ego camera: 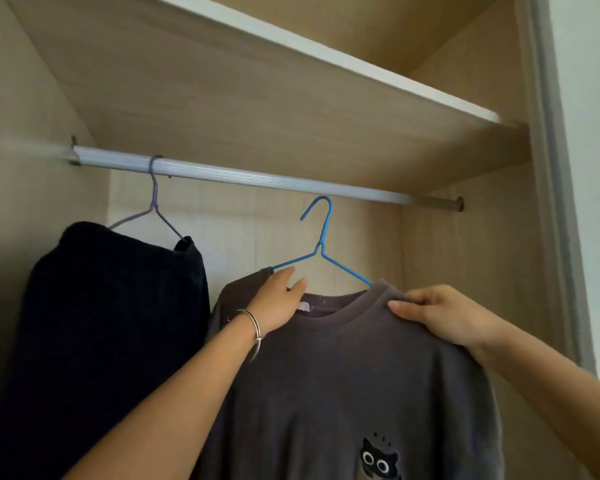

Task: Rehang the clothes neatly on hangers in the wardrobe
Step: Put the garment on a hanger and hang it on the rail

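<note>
wardrobe [465, 271]: dark garment [111, 323] on purple hanger [153, 206], hooked on rail [257, 180]. left grip [278, 303] and right grip [440, 313] pinch grey shirt [343, 375] at its collar. blue hanger [323, 237] sits inside the shirt, its hook below the rail.

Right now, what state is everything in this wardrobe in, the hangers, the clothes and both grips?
blue hanger: inside the grey shirt, hook just below the rail, not on it.
grey shirt: on the blue hanger, held up.
purple hanger: hooked on the rail.
dark garment: hangs from the purple hanger.
left grip: at the shirt's collar, hold unclear.
right grip: pinches the shirt's shoulder.
</note>
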`<control>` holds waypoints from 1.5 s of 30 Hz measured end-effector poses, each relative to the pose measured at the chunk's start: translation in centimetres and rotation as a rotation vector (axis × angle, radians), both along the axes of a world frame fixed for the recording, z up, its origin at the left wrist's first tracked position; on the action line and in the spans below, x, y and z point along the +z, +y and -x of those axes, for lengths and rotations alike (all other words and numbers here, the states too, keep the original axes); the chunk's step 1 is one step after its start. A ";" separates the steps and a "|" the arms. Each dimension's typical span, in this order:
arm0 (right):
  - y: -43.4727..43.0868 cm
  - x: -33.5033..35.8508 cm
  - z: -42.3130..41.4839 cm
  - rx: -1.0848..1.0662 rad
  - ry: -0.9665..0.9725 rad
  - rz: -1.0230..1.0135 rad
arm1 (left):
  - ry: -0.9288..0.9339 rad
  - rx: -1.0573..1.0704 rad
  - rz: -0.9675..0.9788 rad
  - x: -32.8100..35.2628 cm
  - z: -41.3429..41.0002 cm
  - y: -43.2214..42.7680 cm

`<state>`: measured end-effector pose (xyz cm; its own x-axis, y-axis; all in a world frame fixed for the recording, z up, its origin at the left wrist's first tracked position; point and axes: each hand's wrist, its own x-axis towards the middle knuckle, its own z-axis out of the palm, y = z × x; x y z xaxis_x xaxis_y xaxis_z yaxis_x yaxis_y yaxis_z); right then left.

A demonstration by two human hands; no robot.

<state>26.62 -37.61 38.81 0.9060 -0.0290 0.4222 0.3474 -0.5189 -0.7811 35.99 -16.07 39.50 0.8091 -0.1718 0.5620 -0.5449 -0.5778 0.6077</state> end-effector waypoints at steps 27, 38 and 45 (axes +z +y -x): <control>-10.2 10.1 -17.2 -0.224 -0.120 0.078 | 0.171 -0.278 0.414 9.1 -12.3 -20.9; -16.8 5.2 -17.3 -0.311 -0.210 0.223 | 0.127 -0.260 0.283 5.7 -12.5 -25.6; -16.9 -0.8 -15.4 -0.322 -0.306 -0.211 | 0.008 -0.217 -0.012 1.1 -10.9 -24.0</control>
<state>41.97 -54.49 37.97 0.6723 -0.4011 0.6222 0.4253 -0.4787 -0.7681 46.91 -40.11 40.58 0.7570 -0.3488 0.5525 -0.6522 -0.4546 0.6067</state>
